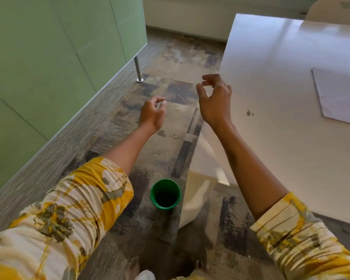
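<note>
My left hand [152, 115] hangs in the air above the patchy floor, fingers loosely curled and holding nothing. My right hand [215, 100] is raised at the left edge of the white table [275, 81], its fingers loosely bent and empty. A green cup [165, 194] stands upright on the floor below and between my forearms, beside the table's white leg [198, 190]. Neither hand touches the cup or the table. Both arms wear yellow and white patterned sleeves.
Green cabinet fronts [49, 63] on a metal leg [138, 70] run along the left, above a grey plinth. A pale placemat [339, 96] lies on the table at right, and a small dark stain [250, 113] marks the top. A white chair back [335, 11] shows at far right.
</note>
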Demonstrator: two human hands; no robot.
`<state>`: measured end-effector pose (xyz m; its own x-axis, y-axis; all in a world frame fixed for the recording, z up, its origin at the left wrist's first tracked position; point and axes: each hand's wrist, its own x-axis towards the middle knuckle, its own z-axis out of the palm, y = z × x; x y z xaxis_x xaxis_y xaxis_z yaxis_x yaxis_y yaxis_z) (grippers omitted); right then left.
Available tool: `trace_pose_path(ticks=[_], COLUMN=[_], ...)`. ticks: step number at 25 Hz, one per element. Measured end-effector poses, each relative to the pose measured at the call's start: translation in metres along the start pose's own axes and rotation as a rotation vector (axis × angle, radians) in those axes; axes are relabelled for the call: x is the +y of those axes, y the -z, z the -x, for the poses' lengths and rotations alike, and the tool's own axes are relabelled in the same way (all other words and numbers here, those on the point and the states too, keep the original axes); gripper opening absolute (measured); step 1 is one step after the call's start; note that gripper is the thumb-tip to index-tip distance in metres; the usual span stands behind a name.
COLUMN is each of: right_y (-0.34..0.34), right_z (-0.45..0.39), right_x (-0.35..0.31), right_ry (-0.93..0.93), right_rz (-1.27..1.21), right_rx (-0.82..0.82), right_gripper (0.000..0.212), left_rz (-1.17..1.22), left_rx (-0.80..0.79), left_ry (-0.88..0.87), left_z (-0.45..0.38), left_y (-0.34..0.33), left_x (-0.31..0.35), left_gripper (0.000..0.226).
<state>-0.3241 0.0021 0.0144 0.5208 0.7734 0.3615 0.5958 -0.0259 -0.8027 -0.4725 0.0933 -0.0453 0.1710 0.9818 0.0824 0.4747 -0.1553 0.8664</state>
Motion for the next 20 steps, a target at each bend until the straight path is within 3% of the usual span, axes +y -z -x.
trace_pose_path(ticks=[8,13,20], right_y=[-0.096,-0.148,-0.19], right_z=[0.033,0.072,0.12], right_x=[-0.047,-0.059,-0.006], right_ry=[-0.165,-0.2,-0.257], right_rz=[-0.026,-0.032,-0.088], right_rx=[-0.136,-0.088,-0.055], right_gripper=[0.043,0.053,0.052], left_rz=[-0.013,-0.007,0.022], left_rx=[-0.116,-0.156,-0.137], left_ry=[-0.02,0.013,0.131], left_z=[-0.023,-0.022,-0.006], left_y=[0.077,0.117,0.112], left_x=[-0.083,-0.128,-0.191], left_gripper=[0.027,0.028,0.027])
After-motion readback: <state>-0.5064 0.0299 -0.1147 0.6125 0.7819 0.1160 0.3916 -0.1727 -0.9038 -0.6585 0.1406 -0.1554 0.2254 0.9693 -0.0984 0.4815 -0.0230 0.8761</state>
